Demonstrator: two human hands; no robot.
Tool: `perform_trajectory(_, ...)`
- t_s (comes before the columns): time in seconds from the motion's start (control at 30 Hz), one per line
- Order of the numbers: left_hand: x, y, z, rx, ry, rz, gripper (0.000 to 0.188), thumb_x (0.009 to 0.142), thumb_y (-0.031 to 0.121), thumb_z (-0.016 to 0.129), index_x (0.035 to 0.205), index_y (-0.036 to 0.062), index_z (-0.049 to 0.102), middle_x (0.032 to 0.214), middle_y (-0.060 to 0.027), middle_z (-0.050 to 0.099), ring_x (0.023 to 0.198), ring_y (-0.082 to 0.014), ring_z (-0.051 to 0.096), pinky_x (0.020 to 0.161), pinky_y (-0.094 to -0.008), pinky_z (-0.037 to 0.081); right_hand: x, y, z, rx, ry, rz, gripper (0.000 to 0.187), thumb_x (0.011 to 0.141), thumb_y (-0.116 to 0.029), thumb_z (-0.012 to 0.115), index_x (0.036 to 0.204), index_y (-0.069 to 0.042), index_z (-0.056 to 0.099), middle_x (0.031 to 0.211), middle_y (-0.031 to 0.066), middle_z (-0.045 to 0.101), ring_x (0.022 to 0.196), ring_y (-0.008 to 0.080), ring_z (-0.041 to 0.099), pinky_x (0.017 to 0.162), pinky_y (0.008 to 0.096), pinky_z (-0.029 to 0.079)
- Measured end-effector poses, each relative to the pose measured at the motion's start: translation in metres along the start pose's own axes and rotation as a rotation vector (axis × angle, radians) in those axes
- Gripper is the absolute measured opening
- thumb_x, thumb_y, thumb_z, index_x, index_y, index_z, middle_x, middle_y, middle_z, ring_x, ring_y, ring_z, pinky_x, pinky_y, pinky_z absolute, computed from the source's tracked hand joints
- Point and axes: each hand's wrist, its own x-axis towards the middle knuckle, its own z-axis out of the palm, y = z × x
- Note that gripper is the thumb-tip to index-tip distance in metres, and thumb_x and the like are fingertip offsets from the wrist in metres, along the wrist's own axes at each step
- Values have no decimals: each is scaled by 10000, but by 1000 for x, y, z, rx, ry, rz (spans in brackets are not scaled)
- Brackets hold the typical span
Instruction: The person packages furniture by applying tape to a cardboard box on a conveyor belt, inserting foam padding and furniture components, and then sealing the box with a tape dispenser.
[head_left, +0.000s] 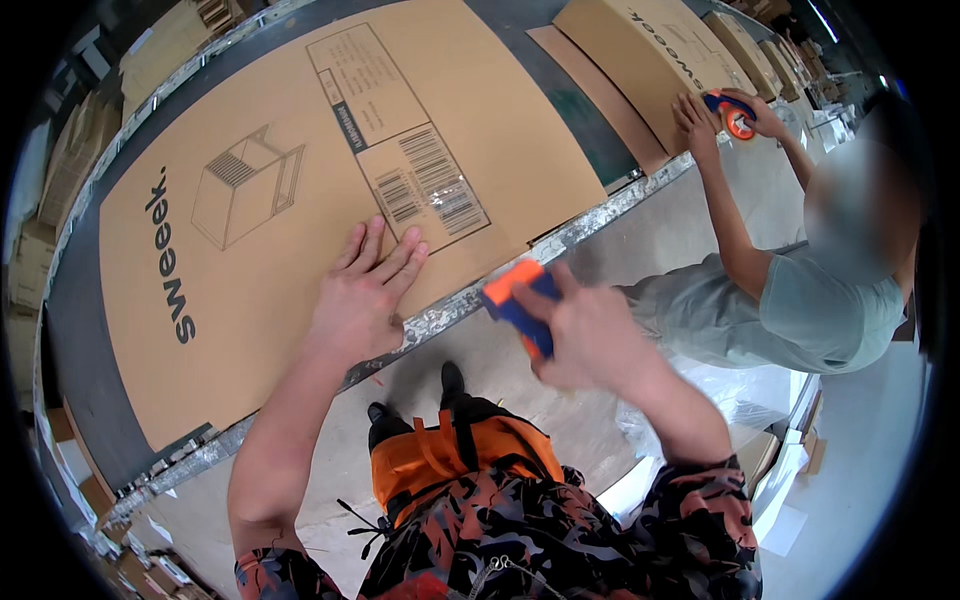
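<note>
Carton: large flat cardboard carton (pixel 335 225), lying on the dark worktable (pixel 88 350), directly in front of the person; it covers most of the table's visible top.
Carton markings: framed label panel (pixel 415 145) with barcodes, right of centre; line drawing (pixel 245 190) of a piece of furniture, left of the panel; bold dark lettering along the left end.
Left hand: left hand (pixel 365 295) palm down at the carton's near side, just beside the near end of the label panel; fingers extended and moderately spread, fingertips on the cardboard.
Right hand: right hand (pixel 590 335), blurred, right of the left hand; fingers wrapped around the tape dispenser.
Tool: orange-and-blue tape dispenser (pixel 522 305), seen at the table's near metal edge (pixel 570 235); contact with the edge cannot be determined.
Adjacent station: co-worker (pixel 835 285) at right; one hand flat against a smaller carton (pixel 650 65), far right, the other gripping a second dispenser (pixel 738 120).
Floor area: clear plastic film (pixel 750 400), near right, beyond the person's right forearm.
Clothing: orange garment (pixel 420 460) at the person's waist; patterned shirt.
</note>
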Motion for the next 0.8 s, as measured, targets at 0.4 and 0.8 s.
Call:
perform_trajectory(0.4,4,6,-2,39,3,11,843,564,153,716,1369,106,467,1447,-61,420,1372,-369,297,1165,-448,199,9,-11,62,69,1,93,592,555,-217,674,1111,-24,613,1112,385,535,671,395,659,640,414,548)
perform_trajectory(0.8,63,29,-19,223,-251,61,1085,599,259,740,1470,-6,150,1541,-234,97,1423,-437,51,1129,-593,66,-57,-51,142,319,5,212,642,583,-266,691,1188,-72,597,1130,336,542,751,411,652,688,435,550)
